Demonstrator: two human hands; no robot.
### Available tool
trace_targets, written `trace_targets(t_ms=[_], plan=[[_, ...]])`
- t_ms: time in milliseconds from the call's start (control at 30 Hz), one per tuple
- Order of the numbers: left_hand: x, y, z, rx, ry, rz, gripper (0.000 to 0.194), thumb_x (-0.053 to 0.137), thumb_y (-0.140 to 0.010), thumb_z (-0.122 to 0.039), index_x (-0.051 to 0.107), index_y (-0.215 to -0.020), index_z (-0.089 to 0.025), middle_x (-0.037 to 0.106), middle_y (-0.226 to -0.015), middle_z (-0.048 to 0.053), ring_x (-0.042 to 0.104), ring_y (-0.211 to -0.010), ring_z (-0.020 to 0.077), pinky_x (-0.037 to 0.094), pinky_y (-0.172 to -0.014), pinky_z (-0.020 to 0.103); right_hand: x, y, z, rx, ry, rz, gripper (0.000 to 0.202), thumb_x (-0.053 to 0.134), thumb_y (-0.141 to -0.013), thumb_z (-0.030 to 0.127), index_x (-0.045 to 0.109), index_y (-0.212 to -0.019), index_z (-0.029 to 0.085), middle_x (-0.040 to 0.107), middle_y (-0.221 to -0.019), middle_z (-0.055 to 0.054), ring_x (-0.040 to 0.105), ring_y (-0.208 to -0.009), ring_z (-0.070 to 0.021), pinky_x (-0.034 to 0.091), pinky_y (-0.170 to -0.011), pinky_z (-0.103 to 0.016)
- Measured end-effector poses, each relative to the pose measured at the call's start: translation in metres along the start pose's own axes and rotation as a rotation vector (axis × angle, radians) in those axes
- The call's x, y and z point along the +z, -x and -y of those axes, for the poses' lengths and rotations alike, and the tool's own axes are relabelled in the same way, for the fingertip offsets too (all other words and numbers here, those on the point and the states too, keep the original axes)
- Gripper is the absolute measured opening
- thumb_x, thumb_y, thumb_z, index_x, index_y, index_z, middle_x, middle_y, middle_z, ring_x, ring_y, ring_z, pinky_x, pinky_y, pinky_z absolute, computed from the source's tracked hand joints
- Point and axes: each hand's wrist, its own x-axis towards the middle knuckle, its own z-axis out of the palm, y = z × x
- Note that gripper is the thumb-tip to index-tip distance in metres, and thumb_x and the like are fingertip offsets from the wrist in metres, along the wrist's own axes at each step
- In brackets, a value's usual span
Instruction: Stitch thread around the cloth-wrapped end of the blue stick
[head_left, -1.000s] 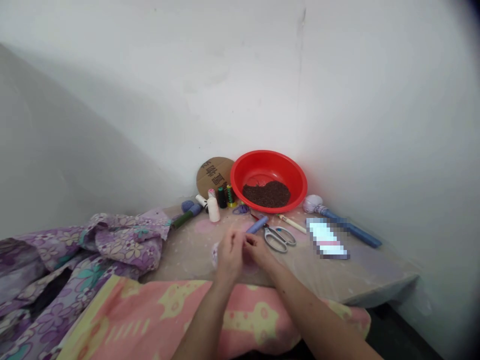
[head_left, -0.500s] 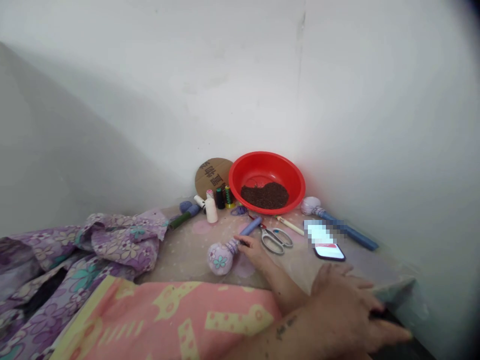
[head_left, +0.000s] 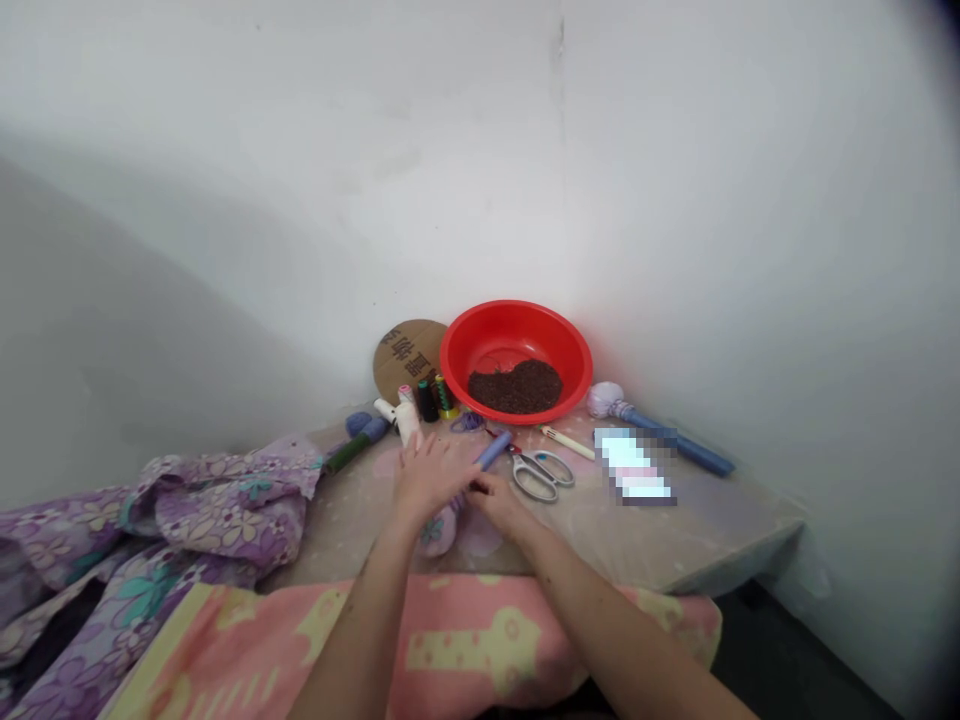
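On the table lies a cloth-headed stick, a flower-print padded ball [head_left: 435, 535] tied with purple cord onto a lilac stick [head_left: 493, 452]. My right hand [head_left: 501, 505] has its fingers closed at the neck of this stick. Over the same neck spreads my left hand [head_left: 431, 482], palm down with fingers apart; it covers part of the cord and ball. Scissors with white handles [head_left: 541, 474] lie just right of the stick. Close beyond my left fingers stands a white thread spool [head_left: 407, 420].
A red basin [head_left: 517, 405] of dark brown grains stands against the wall, beside a cardboard disc [head_left: 405, 360]. Another cloth-headed stick [head_left: 675, 440], a blurred phone [head_left: 634, 465] and a cream pen-like tool [head_left: 568, 442] lie right. Flowered fabric [head_left: 225, 500] is heaped left; a pink-yellow cloth [head_left: 465, 650] covers the front.
My left arm, crossed over the right with its hand at the far right, has swung left to the stick's neck. My right hand stays at the neck. The view has shifted slightly.
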Motion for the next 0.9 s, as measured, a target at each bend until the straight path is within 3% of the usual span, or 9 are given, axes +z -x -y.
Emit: trace_targets(t_ms=[133, 267, 367, 533, 633, 733, 900], plan=[[0.01, 0.005, 0.035, -0.092, -0.067, 0.216, 0.072, 0.042, -0.057, -0.069, 0.053, -0.109, -0.02, 0.036, -0.13, 0.011, 0.015, -0.124, 0.0366, 0.015, -0.095, 0.053, -0.002, -0.001, -0.005, 0.052, -0.049, 0.04, 0.033, 0.049, -0.058, 0.012, 0.065, -0.086, 0.018, 0.064, -0.083, -0.002, 0.055, -0.079, -0.0189, 0.041, -0.078, -0.034], [0.013, 0.017, 0.037, 0.034, 0.019, 0.338, 0.065, 0.052, -0.053, -0.062, 0.055, -0.104, -0.022, 0.057, -0.109, 0.009, 0.05, -0.1, 0.0264, 0.039, -0.08, 0.035, -0.003, 0.0, -0.004, 0.107, -0.102, 0.024, 0.033, 0.05, -0.057, 0.013, 0.066, -0.086, 0.018, 0.064, -0.085, -0.002, 0.055, -0.082, -0.0188, 0.042, -0.077, -0.033], [0.012, 0.024, 0.03, 0.044, 0.033, 0.283, 0.06, 0.059, -0.05, -0.051, 0.056, -0.103, -0.023, 0.064, -0.092, 0.006, 0.058, -0.078, 0.0211, 0.043, -0.065, 0.028, -0.003, 0.002, 0.0, 0.103, -0.095, 0.023, 0.033, 0.051, -0.057, 0.013, 0.066, -0.085, 0.017, 0.064, -0.083, -0.002, 0.055, -0.08, -0.0183, 0.042, -0.075, -0.032], [0.01, 0.034, 0.024, 0.083, -0.032, 0.149, 0.041, 0.055, -0.055, -0.033, 0.059, -0.094, -0.022, 0.064, -0.079, 0.006, 0.057, -0.068, 0.0196, 0.039, -0.057, 0.026, -0.005, 0.005, 0.005, 0.069, -0.061, 0.007, 0.03, 0.05, -0.059, 0.015, 0.066, -0.084, 0.019, 0.063, -0.075, -0.001, 0.053, -0.069, -0.0155, 0.043, -0.065, -0.028], [0.008, 0.038, 0.027, 0.129, -0.119, 0.058, 0.039, 0.053, -0.056, -0.03, 0.058, -0.094, -0.024, 0.063, -0.085, 0.006, 0.055, -0.075, 0.0208, 0.038, -0.063, 0.027, -0.006, 0.004, 0.004, 0.041, -0.037, -0.03, 0.034, 0.05, -0.061, 0.018, 0.064, -0.092, 0.017, 0.058, -0.064, 0.001, 0.048, -0.057, -0.0117, 0.04, -0.055, -0.024], [0.007, 0.041, 0.032, 0.125, -0.172, 0.046, 0.047, 0.055, -0.056, -0.028, 0.054, -0.103, -0.024, 0.06, -0.093, 0.006, 0.052, -0.087, 0.0221, 0.037, -0.072, 0.027, -0.006, 0.003, -0.003, 0.0, 0.057, -0.094, 0.036, 0.05, -0.063, 0.022, 0.062, -0.096, 0.015, 0.054, -0.058, 0.002, 0.043, -0.05, -0.0101, 0.037, -0.051, -0.023], [0.009, 0.041, 0.035, 0.113, -0.187, 0.088, 0.057, 0.057, -0.056, -0.033, 0.048, -0.111, -0.023, 0.057, -0.098, 0.007, 0.049, -0.091, 0.0219, 0.036, -0.076, 0.028, -0.004, 0.003, -0.013, -0.067, 0.345, -0.138, 0.033, 0.05, -0.066, 0.024, 0.063, -0.096, 0.021, 0.063, -0.072, -0.002, 0.051, -0.06, -0.0146, 0.039, -0.058, -0.026]])
